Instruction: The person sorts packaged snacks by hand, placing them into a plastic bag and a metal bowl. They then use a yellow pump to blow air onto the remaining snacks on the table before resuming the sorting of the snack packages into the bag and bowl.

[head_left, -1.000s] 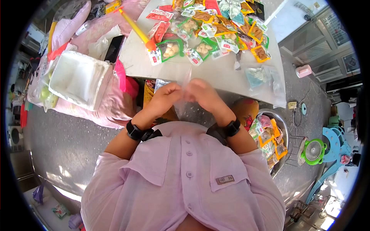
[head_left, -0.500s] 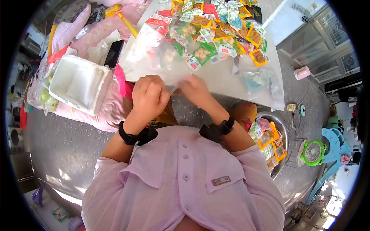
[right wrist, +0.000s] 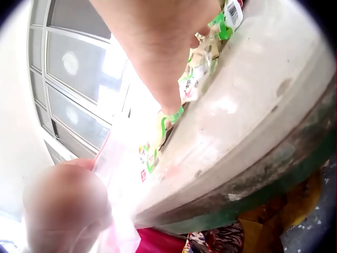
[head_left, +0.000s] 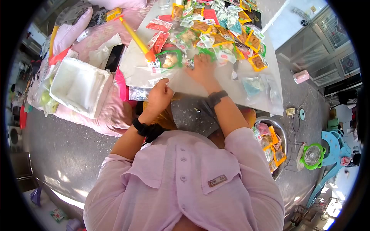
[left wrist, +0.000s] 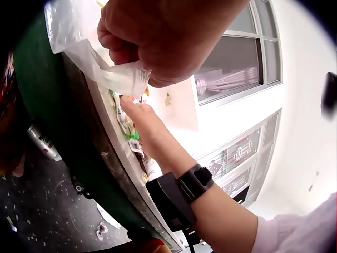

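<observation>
At the near edge of the table [head_left: 133,79], my left hand [head_left: 159,97] grips a clear plastic bag [left wrist: 124,78], its fingers curled round the bag's edge in the left wrist view. My right hand [head_left: 203,71] reaches over the table onto a green-edged snack packet [head_left: 208,53], fingers bent down at it; the hand hides much of this packet. Just left of it lies another green-edged packet [head_left: 169,59] with pale pieces inside. Behind them spreads a pile of orange-edged packets [head_left: 221,38].
A white foam box [head_left: 79,86] and a phone [head_left: 114,57] lie on the pink cloth at left. A yellow stick [head_left: 135,36] crosses the table's left side. Clear bags [head_left: 258,87] lie at the table's right; a metal basin [head_left: 284,144] of packets stands on the floor below.
My right hand has moved away from the left hand and forward to the green-edged packet. The left hand, raised with the bag over the table half a second ago, is lower at the edge.
</observation>
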Action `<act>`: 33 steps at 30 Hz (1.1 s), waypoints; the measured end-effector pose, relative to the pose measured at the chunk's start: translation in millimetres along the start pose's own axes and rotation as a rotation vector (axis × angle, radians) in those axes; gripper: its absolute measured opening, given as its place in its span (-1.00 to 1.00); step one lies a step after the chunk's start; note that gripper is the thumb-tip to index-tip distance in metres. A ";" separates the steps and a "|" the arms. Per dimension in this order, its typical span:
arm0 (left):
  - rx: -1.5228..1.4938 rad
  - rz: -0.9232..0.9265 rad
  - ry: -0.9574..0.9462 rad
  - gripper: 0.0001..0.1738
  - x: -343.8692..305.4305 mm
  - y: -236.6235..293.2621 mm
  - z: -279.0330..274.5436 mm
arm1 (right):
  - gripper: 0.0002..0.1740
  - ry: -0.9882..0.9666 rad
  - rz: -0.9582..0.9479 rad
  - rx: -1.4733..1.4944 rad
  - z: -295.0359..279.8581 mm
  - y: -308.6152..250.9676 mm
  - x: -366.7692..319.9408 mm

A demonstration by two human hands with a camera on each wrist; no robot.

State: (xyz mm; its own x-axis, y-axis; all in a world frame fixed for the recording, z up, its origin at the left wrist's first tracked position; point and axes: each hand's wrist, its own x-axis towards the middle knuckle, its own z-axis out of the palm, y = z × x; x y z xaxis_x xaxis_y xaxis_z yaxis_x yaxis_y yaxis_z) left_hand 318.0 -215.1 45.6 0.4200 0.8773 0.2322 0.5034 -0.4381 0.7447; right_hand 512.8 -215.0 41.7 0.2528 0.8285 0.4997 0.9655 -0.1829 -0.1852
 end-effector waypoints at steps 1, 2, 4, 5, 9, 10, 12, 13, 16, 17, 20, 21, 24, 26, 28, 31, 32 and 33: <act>-0.008 0.008 0.006 -0.68 0.2 -2.0 2.2 | -0.49 -0.037 0.001 -0.031 -1.3 -1.6 1.5; -0.016 0.015 0.010 -0.67 0.1 -2.9 3.6 | -0.51 -0.027 -0.024 -0.009 -1.3 -2.0 0.2; -0.019 -0.005 -0.004 -0.66 1.1 -1.9 3.7 | -0.56 -0.008 -0.073 0.035 0.1 -2.1 -2.9; -0.021 -0.018 -0.011 -0.66 0.4 -1.7 3.5 | -0.58 -0.066 -0.079 0.068 1.4 -0.9 -4.1; -0.018 -0.013 -0.037 -0.65 2.2 2.3 3.5 | -0.64 -0.141 -0.161 0.113 4.2 10.6 -18.0; -0.022 -0.014 -0.038 -0.65 2.5 4.7 3.4 | -0.65 -0.122 -0.199 0.103 3.0 12.3 -23.7; -0.024 0.009 -0.014 -0.66 2.9 6.2 4.8 | -0.65 -0.150 -0.217 0.102 -6.7 13.4 -31.4; -0.021 0.034 0.010 -0.66 3.3 6.6 5.8 | -0.65 -0.164 -0.225 0.103 -14.8 11.3 -34.6; 0.019 0.206 0.128 -0.66 9.8 9.2 4.2 | -0.64 -0.219 -0.181 0.197 -39.1 2.9 -42.5; 0.038 0.277 0.179 -0.66 13.2 11.0 2.1 | -0.63 -0.179 -0.212 0.222 -42.3 2.8 -47.1; 0.042 0.380 0.239 -0.65 22.0 25.3 -8.2 | -0.60 -0.163 -0.274 0.262 -52.9 -1.6 -61.0; 0.052 0.391 0.225 -0.66 22.8 25.3 -5.6 | -0.60 -0.219 -0.267 0.248 -60.0 -4.8 -63.1; 0.057 0.413 0.179 -0.65 23.6 22.9 11.6 | -0.63 -0.166 -0.282 0.212 -43.9 3.5 -75.0; 0.055 0.353 0.122 -0.65 22.4 10.5 28.9 | -0.68 -0.074 -0.304 0.241 -38.0 8.5 -80.4; 0.039 0.269 0.041 -0.64 19.5 11.8 35.0 | -0.73 0.004 -0.318 0.313 -45.6 15.4 -83.9; 0.013 0.210 -0.039 -0.63 17.1 8.9 47.4 | -0.78 -0.008 0.354 0.755 -72.5 23.0 -90.4; 0.001 0.183 -0.081 -0.64 16.4 8.9 50.3 | -0.78 0.012 0.518 1.029 -76.4 28.1 -91.3; -0.011 0.157 -0.124 -0.65 15.9 11.3 51.8 | -0.78 0.035 0.684 1.301 -79.8 33.5 -92.4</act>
State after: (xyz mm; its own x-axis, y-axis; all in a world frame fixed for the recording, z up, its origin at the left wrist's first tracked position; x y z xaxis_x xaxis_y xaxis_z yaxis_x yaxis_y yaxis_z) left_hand 369.5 -216.3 25.3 0.5826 0.7673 0.2681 0.4163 -0.5650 0.7124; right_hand 526.7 -340.0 56.8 0.6472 0.7621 0.0195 -0.0699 0.0848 -0.9939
